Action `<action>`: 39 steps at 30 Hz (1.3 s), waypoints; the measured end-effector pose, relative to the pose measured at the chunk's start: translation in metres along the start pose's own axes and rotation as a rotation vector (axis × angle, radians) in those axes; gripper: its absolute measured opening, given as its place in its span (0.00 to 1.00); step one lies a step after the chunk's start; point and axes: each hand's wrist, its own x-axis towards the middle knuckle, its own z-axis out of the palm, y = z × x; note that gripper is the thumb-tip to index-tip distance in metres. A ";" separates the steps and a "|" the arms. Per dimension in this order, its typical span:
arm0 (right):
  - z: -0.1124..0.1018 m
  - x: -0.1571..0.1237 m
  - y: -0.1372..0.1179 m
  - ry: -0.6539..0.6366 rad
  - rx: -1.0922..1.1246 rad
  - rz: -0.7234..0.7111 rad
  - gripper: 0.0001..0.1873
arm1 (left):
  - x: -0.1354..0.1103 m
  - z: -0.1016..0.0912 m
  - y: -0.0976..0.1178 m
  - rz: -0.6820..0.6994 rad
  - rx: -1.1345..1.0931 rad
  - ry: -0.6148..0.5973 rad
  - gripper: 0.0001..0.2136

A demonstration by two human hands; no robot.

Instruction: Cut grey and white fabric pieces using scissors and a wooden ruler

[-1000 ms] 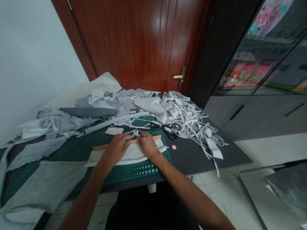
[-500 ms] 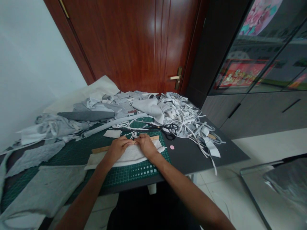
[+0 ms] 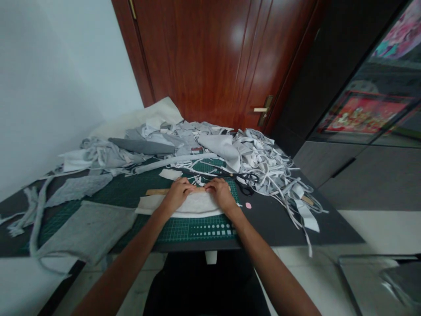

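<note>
A pale grey-white piece of fabric (image 3: 199,203) lies on the green cutting mat (image 3: 177,230) in front of me. Along its far edge runs a thin wooden strip (image 3: 155,192), partly covered by my hands. My left hand (image 3: 178,194) has its fingers bent and pressed together on the fabric's far edge by the strip. A short way to the right, my right hand (image 3: 221,193) pinches the same edge. Both sets of fingertips are small and partly hidden. Black scissors (image 3: 246,181) lie just beyond my right hand.
Grey and white fabric scraps (image 3: 266,162) heap along the back and right. A grey fabric piece (image 3: 94,226) overhangs the near left edge. A small pink piece (image 3: 248,205) lies on the dark table (image 3: 296,237). A brown door (image 3: 197,66) stands behind.
The view has turned, so the scene sits differently in the picture. My hands have moved slightly apart along the fabric's far edge.
</note>
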 end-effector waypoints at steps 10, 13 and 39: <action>-0.002 0.002 -0.006 0.010 -0.050 0.021 0.10 | -0.033 0.004 0.033 0.000 0.149 0.009 0.25; -0.011 -0.002 -0.001 0.017 -0.027 -0.029 0.10 | -0.034 0.003 0.033 0.004 0.153 0.027 0.24; -0.067 -0.121 0.097 0.111 -0.049 0.044 0.08 | -0.037 -0.004 0.016 -0.098 -0.011 -0.040 0.34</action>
